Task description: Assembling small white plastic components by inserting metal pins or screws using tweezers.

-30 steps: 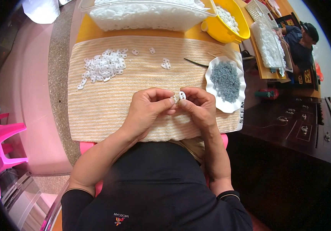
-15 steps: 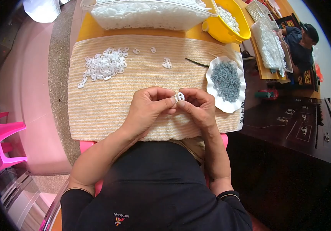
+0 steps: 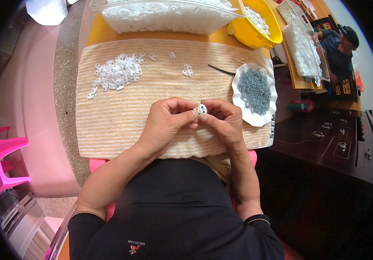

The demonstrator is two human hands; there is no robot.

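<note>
Above the near half of a striped beige towel [image 3: 117,115], my two hands meet at a small white plastic piece with holes [image 3: 202,109]. My left hand [image 3: 167,122] pinches its left side between thumb and fingers. From the other side, my right hand [image 3: 224,119] grips it with thumb and forefinger; the fingertips partly cover it. A pile of small white two-holed plastic pieces [image 3: 118,73] lies at the towel's far left. A few more pieces [image 3: 188,70] lie beyond my hands. To the right, a white wavy-rimmed plate [image 3: 240,110] holds many small grey screws or pins [image 3: 255,92].
A clear bin [image 3: 164,28] full of white parts stands at the back, beside a yellow basin [image 3: 262,42]. A thin dark stick [image 3: 221,69] lies near the plate. Another person [image 3: 340,50] sits at the far right by a second bin [image 3: 303,54]. A pink stool [image 3: 4,160] stands left.
The white piece and my fingers have barely shifted; both hands keep the same pinch. The whole view has moved very slightly.
</note>
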